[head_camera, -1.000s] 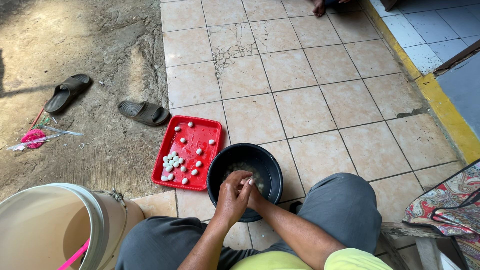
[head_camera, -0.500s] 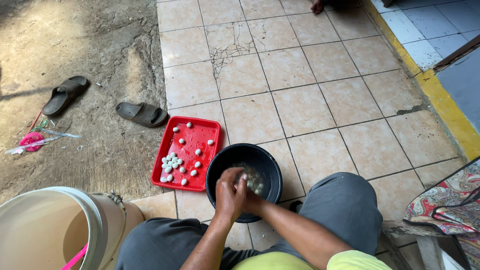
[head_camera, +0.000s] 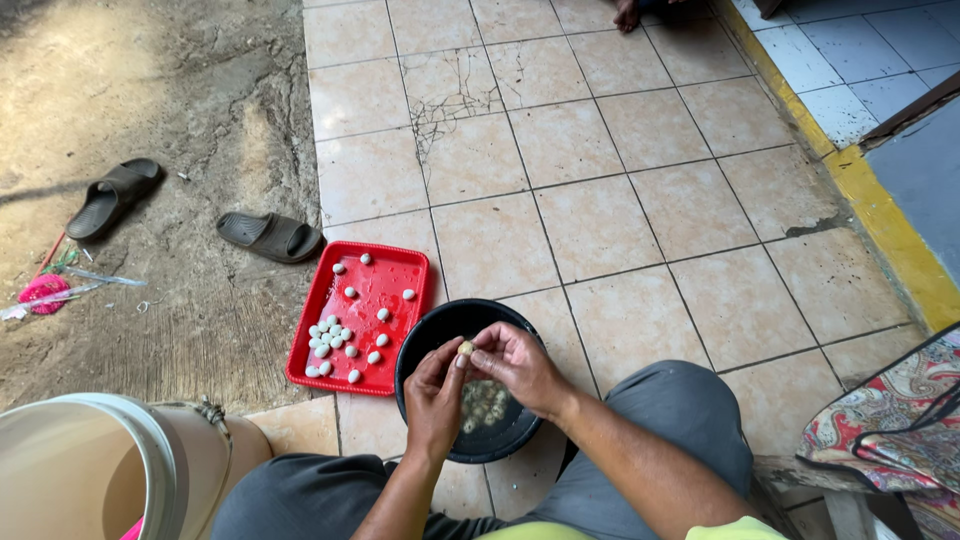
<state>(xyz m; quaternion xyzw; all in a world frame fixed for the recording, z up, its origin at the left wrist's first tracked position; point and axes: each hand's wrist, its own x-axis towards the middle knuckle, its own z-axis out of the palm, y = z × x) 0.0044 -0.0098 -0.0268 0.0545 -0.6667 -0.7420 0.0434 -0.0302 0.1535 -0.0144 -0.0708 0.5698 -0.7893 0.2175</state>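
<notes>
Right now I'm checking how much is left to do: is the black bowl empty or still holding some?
Not empty. The black bowl holds a cluster of small pale pieces at its bottom, below both hands.

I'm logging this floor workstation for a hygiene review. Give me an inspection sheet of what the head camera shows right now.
Surface: tiled floor, one tile cracked; bare dirt ground to the left.
Job's things: black bowl holding small pale pieces; red tray beside it with white peeled pieces scattered and clustered.
Clutter: two dark sandals on the dirt; pink item with scraps; cream bucket at lower left.
Grippers: left hand and right hand together pinch one small pale piece over the bowl.
Cables: nothing seen.
Surroundings: yellow kerb; patterned cloth at right; another person's foot at top edge.
</notes>
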